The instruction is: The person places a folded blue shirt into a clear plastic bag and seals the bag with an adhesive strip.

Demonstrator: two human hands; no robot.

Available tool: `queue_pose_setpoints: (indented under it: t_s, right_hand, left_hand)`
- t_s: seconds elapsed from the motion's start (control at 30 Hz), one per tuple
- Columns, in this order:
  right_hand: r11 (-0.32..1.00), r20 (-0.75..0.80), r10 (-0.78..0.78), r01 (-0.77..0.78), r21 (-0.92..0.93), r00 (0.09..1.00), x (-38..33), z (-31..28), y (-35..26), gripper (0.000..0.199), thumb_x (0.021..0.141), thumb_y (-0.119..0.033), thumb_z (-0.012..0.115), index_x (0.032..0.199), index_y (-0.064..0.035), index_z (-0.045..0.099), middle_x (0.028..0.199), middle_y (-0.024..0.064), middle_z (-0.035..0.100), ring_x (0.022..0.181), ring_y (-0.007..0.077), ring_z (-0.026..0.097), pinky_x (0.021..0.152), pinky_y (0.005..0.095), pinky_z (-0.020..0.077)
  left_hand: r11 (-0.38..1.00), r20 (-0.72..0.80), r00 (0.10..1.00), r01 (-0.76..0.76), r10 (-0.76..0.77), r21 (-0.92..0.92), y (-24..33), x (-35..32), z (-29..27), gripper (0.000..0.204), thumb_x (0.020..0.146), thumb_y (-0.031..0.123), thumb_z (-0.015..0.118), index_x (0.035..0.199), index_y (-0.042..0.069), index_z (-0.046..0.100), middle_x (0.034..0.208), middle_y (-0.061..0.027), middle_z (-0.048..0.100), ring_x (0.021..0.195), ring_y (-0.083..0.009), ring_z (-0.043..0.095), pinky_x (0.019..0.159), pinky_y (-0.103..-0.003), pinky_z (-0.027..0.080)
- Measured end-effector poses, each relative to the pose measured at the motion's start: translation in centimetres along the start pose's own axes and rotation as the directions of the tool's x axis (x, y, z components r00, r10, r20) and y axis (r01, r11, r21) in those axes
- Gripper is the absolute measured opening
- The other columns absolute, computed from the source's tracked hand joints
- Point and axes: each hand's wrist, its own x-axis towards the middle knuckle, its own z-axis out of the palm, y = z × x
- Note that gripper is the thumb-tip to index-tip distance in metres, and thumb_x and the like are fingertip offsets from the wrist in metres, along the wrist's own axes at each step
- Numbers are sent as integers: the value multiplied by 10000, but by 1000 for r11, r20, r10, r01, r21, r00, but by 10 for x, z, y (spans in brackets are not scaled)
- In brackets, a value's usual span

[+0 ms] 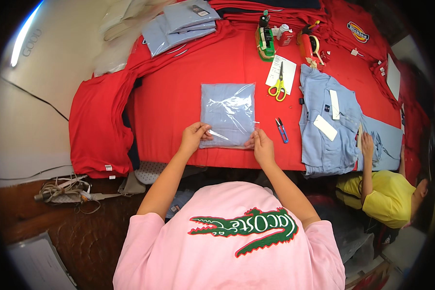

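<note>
A folded light-blue garment in a clear plastic bag (227, 111) lies on the red-covered table in front of me. My left hand (196, 135) pinches its lower left edge. At the lower right corner, my right hand (261, 145) grips the bag with thumb and fingers. Glare streaks the plastic, and its near edge faces me. Blue thread snips (282, 130) rest just right of my right hand. Beyond them, yellow-handled scissors (278, 89) lie across a white printed slip (287, 70).
Light-blue garments with white tags (328, 125) lie to the right, where a person in a yellow shirt (391, 195) works. Bagged blue garments (183, 24) are stacked at the back left. A green tape dispenser (265, 43) stands behind. Red garments (101, 121) hang over the left edge.
</note>
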Motion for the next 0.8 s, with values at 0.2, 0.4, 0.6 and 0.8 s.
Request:
queue_pose_setpoints:
  t_s: [0.2, 0.4, 0.6, 0.8]
  right_hand:
    - [929, -130, -17, -32, -370, 991, 6, 10, -20, 254, 1178, -251, 474, 1050, -82, 612, 655, 73, 725, 610, 216, 746, 596, 375, 551]
    - [912, -150, 0, -61, -406, 989, 12, 11, -15, 202, 1155, -215, 534, 1051, -62, 614, 657, 93, 704, 568, 215, 713, 562, 365, 536]
    - [773, -246, -70, -104, -626, 967, 16, 12, -63, 298, 989, -128, 723, 1262, -76, 615, 1178, 121, 753, 1015, 269, 730, 846, 457, 536]
    - [497, 146, -477, 403, -769, 867, 56, 37, -84, 597, 1015, -128, 668, 1572, -6, 489, 1647, 236, 476, 1531, 411, 449, 1270, 549, 324]
  left_hand:
    - [952, -167, 980, -56, 111, 300, -2, -1, 29, 287, 1178, 284, 545, 1158, 39, 693, 695, -54, 621, 530, -149, 674, 504, -306, 538]
    - [895, -99, 988, -62, 118, 442, 3, -4, 23, 229, 1175, 253, 530, 1201, 50, 633, 673, -79, 607, 501, -202, 656, 498, -361, 543]
    - [613, -62, 962, -120, 267, 781, 43, 0, 27, 295, 1067, 141, 646, 1328, 11, 601, 1101, -164, 681, 1033, -352, 711, 878, -494, 571]
    - [274, 348, 790, -529, 504, 803, 80, 45, 46, 619, 1024, 166, 671, 1606, 51, 495, 1702, -237, 372, 1582, -458, 360, 1288, -572, 322]
